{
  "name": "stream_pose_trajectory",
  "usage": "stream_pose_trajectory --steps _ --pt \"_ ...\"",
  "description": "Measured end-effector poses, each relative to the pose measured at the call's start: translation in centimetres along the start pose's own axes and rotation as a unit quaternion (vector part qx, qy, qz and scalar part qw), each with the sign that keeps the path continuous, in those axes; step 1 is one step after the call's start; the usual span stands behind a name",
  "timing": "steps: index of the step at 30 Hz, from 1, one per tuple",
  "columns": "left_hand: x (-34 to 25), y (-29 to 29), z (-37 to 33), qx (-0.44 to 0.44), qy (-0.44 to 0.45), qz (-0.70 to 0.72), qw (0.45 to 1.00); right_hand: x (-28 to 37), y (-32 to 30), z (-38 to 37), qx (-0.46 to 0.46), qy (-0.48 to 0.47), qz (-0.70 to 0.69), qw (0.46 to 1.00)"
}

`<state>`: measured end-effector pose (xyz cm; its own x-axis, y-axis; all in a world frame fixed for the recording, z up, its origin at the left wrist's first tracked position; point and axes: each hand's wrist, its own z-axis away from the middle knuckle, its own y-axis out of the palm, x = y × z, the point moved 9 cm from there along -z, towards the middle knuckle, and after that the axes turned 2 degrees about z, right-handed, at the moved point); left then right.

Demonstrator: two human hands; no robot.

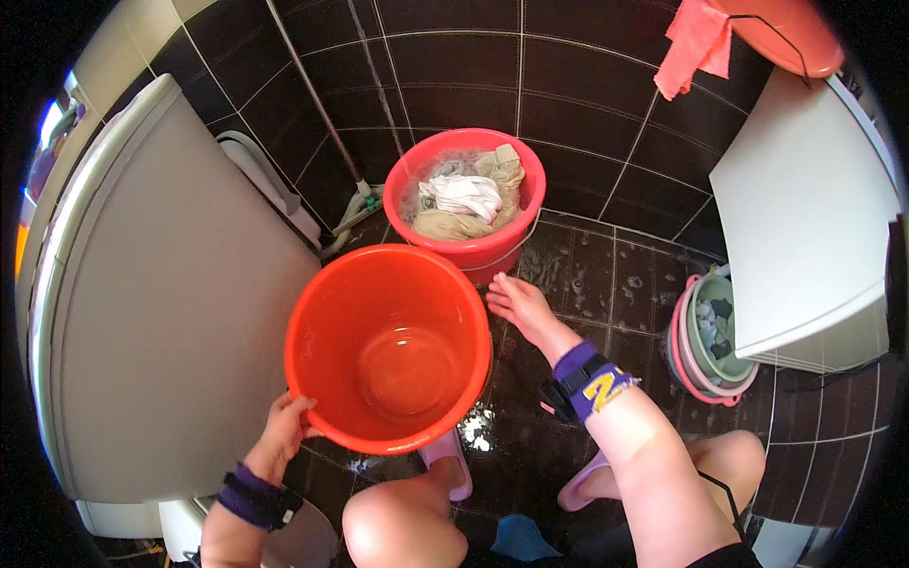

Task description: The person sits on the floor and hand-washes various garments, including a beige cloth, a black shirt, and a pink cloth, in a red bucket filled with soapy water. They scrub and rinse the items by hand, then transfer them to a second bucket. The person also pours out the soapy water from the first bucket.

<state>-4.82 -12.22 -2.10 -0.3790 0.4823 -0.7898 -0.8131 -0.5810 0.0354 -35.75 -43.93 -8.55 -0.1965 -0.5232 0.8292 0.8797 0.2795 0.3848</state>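
An orange-red bucket (327,322) is tilted toward me in front, its inside in view with a glint at the bottom; I cannot tell whether water lies there. At its near left rim, my left hand (281,428) has a hold, thumb over the edge. My right hand (524,308) hangs in the air just beyond the bucket's right side, fingers stretched out and nothing in them. Behind stands a pink bucket (536,189) with a thin handle, holding wet white and beige laundry (464,196) in sudsy water.
Left is a large grey appliance (180,312); right, a white cabinet (805,208) with stacked basins (684,331) beside it. A mop-like pole (317,95) leans in the far corner. A pink-red cloth (696,47) hangs upper right. The dark tiled floor (587,275) is wet.
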Motion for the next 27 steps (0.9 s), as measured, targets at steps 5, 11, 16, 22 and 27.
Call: stream_pose_trajectory --steps 5,11,16,22,27 --pt "2.1 -2.1 1.1 -0.069 0.024 0.067 0.995 -0.7 1.1 -8.8 -0.052 0.007 -0.159 0.986" --pt "2.8 -3.9 3.2 -0.116 0.057 0.115 0.985 -0.4 2.0 -10.5 -0.047 -0.042 -0.217 0.974" --pt "1.6 -5.0 4.6 -0.107 0.079 0.112 0.985 0.7 0.8 -9.6 -0.054 -0.056 -0.179 0.981" --pt "-0.4 -5.5 9.1 -0.124 0.133 0.143 0.973 -1.9 -2.2 -2.4 -0.059 -0.044 -0.146 0.987" --pt "-2.6 -4.7 11.4 -0.109 0.163 0.145 0.97 -5.7 -5.3 6.6 -0.095 -0.034 -0.167 0.981"
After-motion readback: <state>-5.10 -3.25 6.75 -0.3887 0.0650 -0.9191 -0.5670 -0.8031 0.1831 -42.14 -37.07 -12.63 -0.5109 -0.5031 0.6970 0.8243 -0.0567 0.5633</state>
